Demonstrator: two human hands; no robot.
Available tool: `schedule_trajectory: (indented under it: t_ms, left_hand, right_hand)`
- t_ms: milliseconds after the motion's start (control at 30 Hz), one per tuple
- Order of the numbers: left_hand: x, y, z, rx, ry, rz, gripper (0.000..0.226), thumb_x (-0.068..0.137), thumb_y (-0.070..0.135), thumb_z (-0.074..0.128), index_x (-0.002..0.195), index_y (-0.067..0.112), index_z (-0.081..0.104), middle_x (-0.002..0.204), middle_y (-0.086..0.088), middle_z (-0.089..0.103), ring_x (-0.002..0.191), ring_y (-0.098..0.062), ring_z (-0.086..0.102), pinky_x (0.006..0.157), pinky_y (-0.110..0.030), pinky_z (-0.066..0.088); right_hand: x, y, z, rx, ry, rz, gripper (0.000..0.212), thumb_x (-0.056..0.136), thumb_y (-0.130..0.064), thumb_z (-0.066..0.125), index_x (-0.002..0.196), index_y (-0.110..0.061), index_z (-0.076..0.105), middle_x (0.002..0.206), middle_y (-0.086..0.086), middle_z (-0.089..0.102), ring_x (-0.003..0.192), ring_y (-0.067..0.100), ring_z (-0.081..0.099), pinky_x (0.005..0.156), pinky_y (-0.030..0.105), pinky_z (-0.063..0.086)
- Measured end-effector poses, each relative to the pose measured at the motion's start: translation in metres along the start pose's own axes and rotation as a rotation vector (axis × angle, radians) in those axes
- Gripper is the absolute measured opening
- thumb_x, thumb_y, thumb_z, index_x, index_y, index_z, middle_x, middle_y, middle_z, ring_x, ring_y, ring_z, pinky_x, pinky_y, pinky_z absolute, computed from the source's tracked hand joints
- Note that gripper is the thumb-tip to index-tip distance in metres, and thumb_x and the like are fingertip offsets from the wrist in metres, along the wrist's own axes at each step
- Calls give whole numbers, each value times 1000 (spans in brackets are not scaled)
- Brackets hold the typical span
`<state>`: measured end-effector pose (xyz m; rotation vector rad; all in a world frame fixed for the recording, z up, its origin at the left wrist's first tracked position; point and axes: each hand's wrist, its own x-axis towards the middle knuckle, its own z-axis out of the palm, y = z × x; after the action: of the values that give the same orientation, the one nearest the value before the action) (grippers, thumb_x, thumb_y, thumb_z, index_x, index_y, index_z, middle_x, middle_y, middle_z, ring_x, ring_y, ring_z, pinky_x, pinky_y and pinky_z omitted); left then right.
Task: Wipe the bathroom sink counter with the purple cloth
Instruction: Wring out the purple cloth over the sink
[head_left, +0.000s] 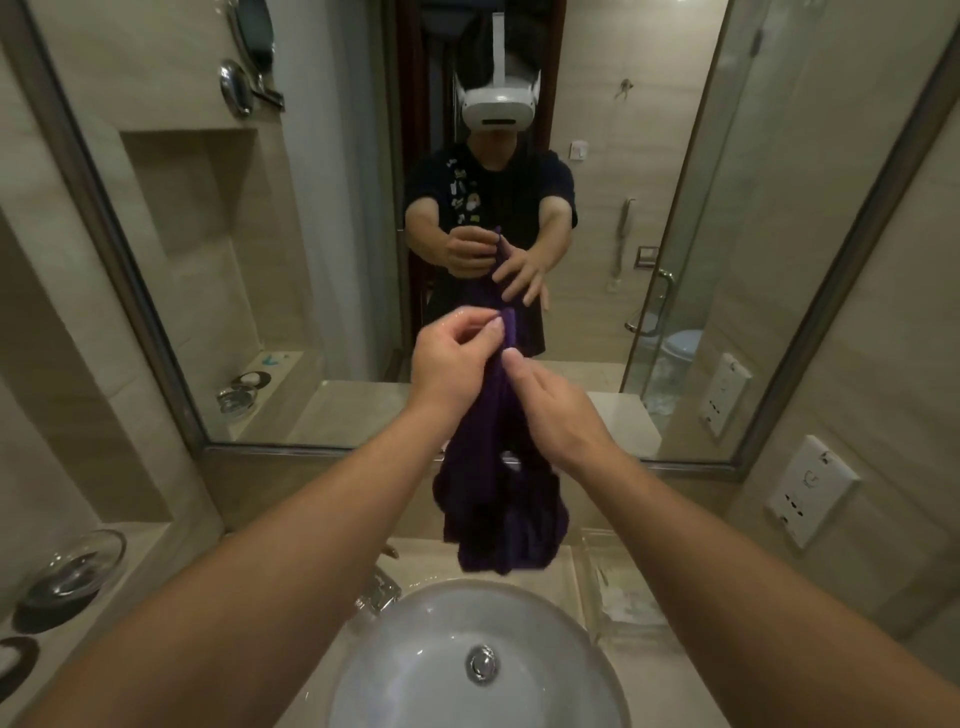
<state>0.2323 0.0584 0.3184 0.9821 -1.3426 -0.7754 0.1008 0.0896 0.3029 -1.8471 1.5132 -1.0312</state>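
Here, purple cloth hanging vertically, left hand pinching top

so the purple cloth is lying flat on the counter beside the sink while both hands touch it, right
Not quite. The head view shows the purple cloth hanging in the air above the sink, not lying flat on the counter. The left hand pinches its top edge and the right hand touches it just below, so both hands are on it.

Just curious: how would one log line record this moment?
stage: pre-wipe | purple cloth: held up above sink | left hand: pinching | right hand: touching
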Motion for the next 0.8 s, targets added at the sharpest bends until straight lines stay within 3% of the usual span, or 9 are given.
schedule_trajectory:
  t_ms: [100, 200, 333, 433, 533, 667, 800]
  left_hand:
    - [18, 38, 1, -34, -20, 99, 13, 92, 21, 65, 87, 31, 71, 82, 2, 72, 82, -16, 69, 78, -38, 57]
    - [28, 69, -1, -91, -104, 132, 8, 96, 20, 62, 95, 24, 69, 82, 4, 71, 81, -13, 69, 76, -30, 56]
    - [31, 85, -8, -255, -278, -23, 23, 96, 36, 57, 115, 24, 63, 93, 2, 70, 86, -15, 69, 76, -33, 52]
    - [23, 68, -7, -248, -509, -223, 59, 82, 52, 64, 135, 32, 49, 114, 4, 71, 102, -19, 70, 90, -42, 53]
    - [7, 47, -1, -189, -690, -246, 68, 75, 25, 83, 135, 18, 53, 124, -9, 68, 115, -30, 65, 105, -54, 45]
    - [0, 38, -1, 29, -593, -195, 51, 63, 6, 85, 111, 12, 68, 104, -9, 75, 101, -27, 71, 100, -53, 50]
    - [4, 49, -11, 151, -644, -192, 54, 60, -1, 86, 109, 14, 68, 101, -6, 76, 98, -23, 72, 96, -46, 55]
  right_hand:
    - [5, -15, -13, -73, 70, -156, 31, 91, -61, 55, 104, -35, 64, 87, -14, 69, 82, 4, 65, 72, 30, 55]
    - [14, -33, -29, -5, 131, -202, 15, 94, -41, 65, 98, -27, 65, 80, -10, 67, 75, 10, 63, 68, 31, 52]
    - [22, -55, -54, 159, 271, -172, 21, 87, -38, 74, 81, -27, 58, 75, -8, 64, 69, 9, 60, 65, 26, 48]
    - [29, -77, -72, 343, 292, -117, 27, 81, -37, 80, 92, -20, 61, 91, 5, 71, 86, 24, 70, 83, 47, 58]
    - [35, -104, -89, 371, 226, -133, 27, 83, -31, 80, 98, -20, 61, 101, 7, 71, 93, 24, 71, 88, 47, 59]
    - [39, -126, -105, 181, 183, -158, 26, 79, -27, 84, 87, -19, 60, 100, 13, 69, 94, 28, 70, 87, 50, 59]
    - [42, -130, -115, 54, 229, -183, 27, 77, -30, 85, 76, -25, 58, 91, 6, 69, 91, 27, 69, 87, 51, 58]
